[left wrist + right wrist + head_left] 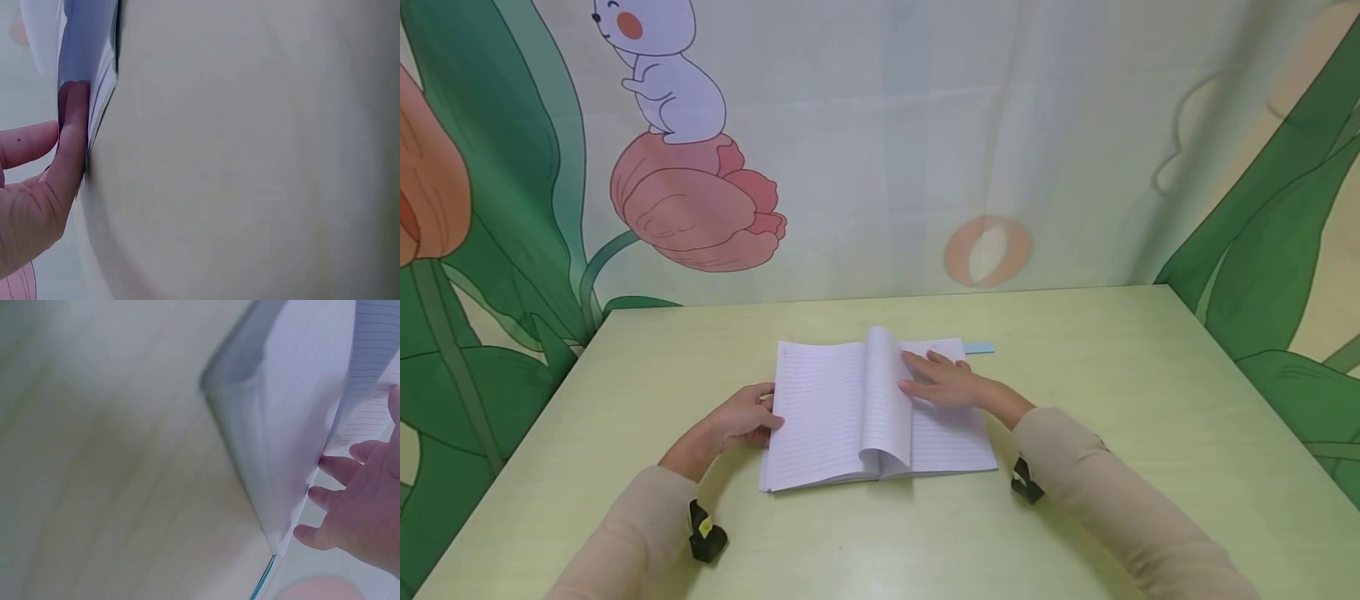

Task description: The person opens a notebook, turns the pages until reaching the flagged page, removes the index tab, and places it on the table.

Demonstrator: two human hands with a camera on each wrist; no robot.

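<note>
Head view puts the notebook [820, 417] between your hands, its curled page [886, 400] running lengthwise away from you, beside the straight fingers of your nearer right hand [953, 385]. Your left hand [743, 417] pinches the notebook's edge.

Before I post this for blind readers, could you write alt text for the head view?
An open lined notebook lies on a pale table, its left edge gripped by the left hand while the right hand, fingers spread, is at the edge of a curling page.
</note>
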